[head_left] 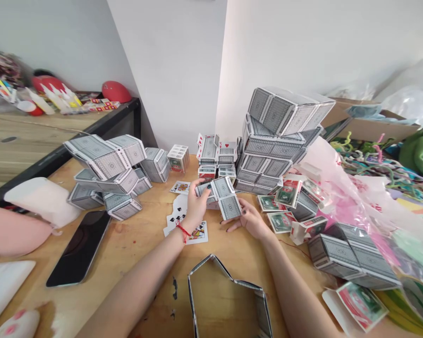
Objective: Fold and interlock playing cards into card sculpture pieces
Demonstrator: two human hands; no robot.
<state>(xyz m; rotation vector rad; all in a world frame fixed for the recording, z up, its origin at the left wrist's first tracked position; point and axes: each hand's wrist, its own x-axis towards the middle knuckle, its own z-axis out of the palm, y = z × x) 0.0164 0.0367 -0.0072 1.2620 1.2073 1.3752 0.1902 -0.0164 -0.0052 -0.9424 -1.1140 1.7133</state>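
In front of me I hold a piece of joined playing cards with grey patterned backs. My left hand, with a red string bracelet at the wrist, grips its left side, thumb on top. My right hand is at its lower right corner, some fingers stretched below it. Loose playing cards lie face up under and beside my left hand. Nearer to me stands an open, wall-like frame of folded cards, bent into an angular outline.
Stacked card blocks stand at left and in a taller pile at right. Opened card boxes and a pink plastic bag lie on the right. A phone rests on the left, near a white mouse.
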